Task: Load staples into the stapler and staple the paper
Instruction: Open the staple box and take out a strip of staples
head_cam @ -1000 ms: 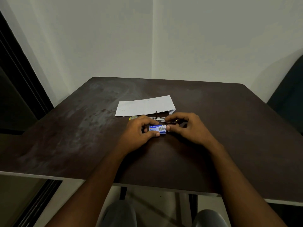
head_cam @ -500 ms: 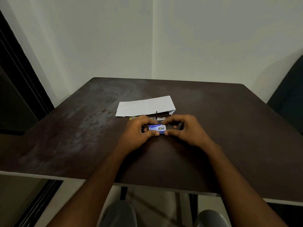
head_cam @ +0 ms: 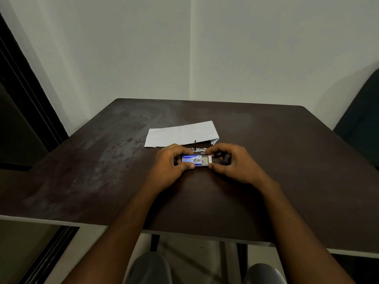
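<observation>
A small blue staple box (head_cam: 193, 160) is held low over the dark table (head_cam: 287, 152), between both hands. My left hand (head_cam: 171, 167) grips its blue sleeve at the left end. My right hand (head_cam: 231, 162) pinches the white inner tray, which sticks out a little at the right end. Just behind the box lies the stapler (head_cam: 198, 149), metal parts showing, mostly hidden by my fingers. Folded white paper (head_cam: 181, 133) lies flat behind the stapler.
The table's near edge runs just above my knees (head_cam: 150, 269). A dark chair (head_cam: 361, 119) stands at the right. Walls meet in a corner behind the table, and a dark door frame (head_cam: 22, 95) is at the left.
The white inner tray has slid out of the blue sleeve to the right as my right hand drew away slightly. My left hand has stayed in place on the box.
</observation>
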